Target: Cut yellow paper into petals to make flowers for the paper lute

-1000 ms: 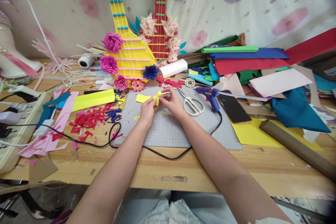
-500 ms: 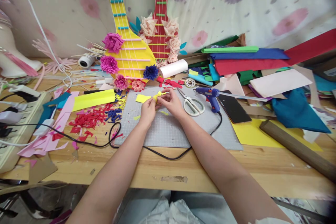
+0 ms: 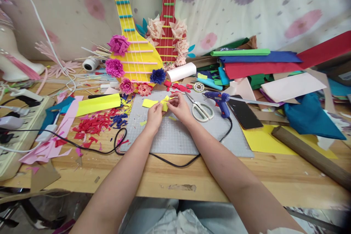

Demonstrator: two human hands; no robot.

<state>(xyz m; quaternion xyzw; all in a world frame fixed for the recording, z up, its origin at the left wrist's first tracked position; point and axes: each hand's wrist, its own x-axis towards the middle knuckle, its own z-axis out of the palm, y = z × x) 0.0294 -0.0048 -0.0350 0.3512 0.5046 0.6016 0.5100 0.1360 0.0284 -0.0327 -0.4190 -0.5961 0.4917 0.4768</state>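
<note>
Over the grey cutting mat (image 3: 175, 142), my left hand (image 3: 155, 117) pinches a strip of yellow crepe paper (image 3: 165, 104). My right hand (image 3: 180, 109) has its fingertips closed on the other side of the same strip, close to the left fingers. Part of the paper is hidden by the fingers. Another yellow paper piece (image 3: 149, 103) lies on the mat just beyond my left hand. Scissors with white handles (image 3: 202, 111) rest to the right of my right hand, and a blue glue gun (image 3: 221, 101) stands beside them.
Behind the mat stand a yellow paper lute (image 3: 142, 56) with paper flowers and a red one (image 3: 168, 49). Paper scraps (image 3: 93, 126) and a power strip (image 3: 26, 131) lie left. A phone (image 3: 245, 112) and coloured paper are right. A black cord (image 3: 175, 164) crosses the front.
The fingers have shifted slightly apart, and more of the yellow strip shows between them. Both hands stay in nearly the same place over the mat.
</note>
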